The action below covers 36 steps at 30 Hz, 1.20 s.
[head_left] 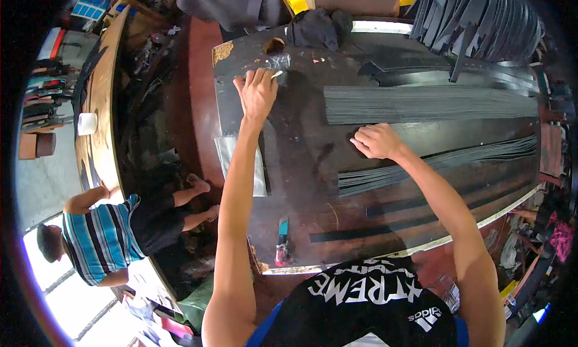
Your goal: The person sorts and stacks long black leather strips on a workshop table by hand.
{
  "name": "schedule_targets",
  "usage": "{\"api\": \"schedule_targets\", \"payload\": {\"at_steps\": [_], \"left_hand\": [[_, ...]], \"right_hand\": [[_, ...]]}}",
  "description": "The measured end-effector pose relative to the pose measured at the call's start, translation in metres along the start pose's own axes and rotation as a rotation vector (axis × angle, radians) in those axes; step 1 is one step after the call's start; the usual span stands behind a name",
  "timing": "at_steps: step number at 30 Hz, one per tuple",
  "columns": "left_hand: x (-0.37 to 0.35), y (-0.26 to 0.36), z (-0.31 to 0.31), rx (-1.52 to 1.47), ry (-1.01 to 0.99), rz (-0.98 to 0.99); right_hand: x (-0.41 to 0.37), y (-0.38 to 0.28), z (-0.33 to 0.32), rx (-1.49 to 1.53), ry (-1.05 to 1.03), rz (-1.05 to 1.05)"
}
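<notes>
My left hand [257, 94] reaches to the far left part of the dark table [295, 172], fingers bent and closed. A small white object [277, 74] sticks out at its thumb side; its kind is too small to tell. My right hand [378, 141] is curled near the table's middle, between two bundles of long thin strips. The wide grey bundle [421, 105] lies just beyond it, and a narrower, fanned bundle [409, 169] lies nearer to me. Whatever is inside my right fingers is hidden.
A cutter knife [282, 241] lies near the front left corner. A pale sheet [244, 165] rests at the left edge. Black cloth [319, 29] and hanging dark strips [475, 22] are at the back. A person in a striped shirt [102, 238] is at another table [102, 100].
</notes>
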<state>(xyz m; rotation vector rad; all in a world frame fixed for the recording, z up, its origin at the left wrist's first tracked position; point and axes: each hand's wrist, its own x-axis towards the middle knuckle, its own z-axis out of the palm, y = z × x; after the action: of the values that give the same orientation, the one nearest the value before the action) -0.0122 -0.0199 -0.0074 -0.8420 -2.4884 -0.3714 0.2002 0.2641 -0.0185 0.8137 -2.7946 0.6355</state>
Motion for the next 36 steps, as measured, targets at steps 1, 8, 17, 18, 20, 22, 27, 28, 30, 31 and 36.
{"api": "schedule_targets", "payload": {"at_steps": [1,8,17,18,20,22,27,28,30,31,36], "left_hand": [[-0.002,-0.003,-0.001,0.000,-0.005,0.004],[-0.012,0.003,-0.012,-0.026,-0.082,-0.016],[-0.009,0.007,-0.004,0.003,-0.009,0.017],[-0.017,0.011,-0.011,-0.028,-0.049,0.002],[-0.027,0.018,-0.022,-0.064,-0.082,-0.021],[-0.032,0.017,-0.031,-0.075,-0.062,-0.088],[-0.055,0.015,-0.052,-0.093,-0.093,-0.377],[-0.064,0.018,-0.057,-0.091,-0.123,-0.354],[-0.077,0.024,-0.062,-0.079,-0.158,-0.348],[-0.083,0.027,-0.064,-0.070,-0.207,-0.340],[-0.091,0.045,-0.085,-0.062,-0.068,-0.353]], "right_hand": [[0.000,0.000,0.000,-0.001,-0.003,-0.004],[0.000,0.000,0.003,0.017,0.039,-0.002],[0.000,0.000,0.004,0.024,0.055,-0.006],[0.001,0.000,0.002,0.016,0.052,-0.008],[0.002,0.001,0.001,0.009,0.050,-0.012],[0.001,0.002,0.004,0.033,0.081,-0.021],[0.001,0.001,0.000,0.010,0.037,-0.022],[0.001,-0.001,-0.001,0.006,0.006,-0.006],[0.004,-0.006,-0.006,0.020,-0.006,0.020],[0.005,-0.010,-0.009,0.041,-0.024,0.057],[-0.013,-0.030,-0.045,0.150,0.000,0.232]]}}
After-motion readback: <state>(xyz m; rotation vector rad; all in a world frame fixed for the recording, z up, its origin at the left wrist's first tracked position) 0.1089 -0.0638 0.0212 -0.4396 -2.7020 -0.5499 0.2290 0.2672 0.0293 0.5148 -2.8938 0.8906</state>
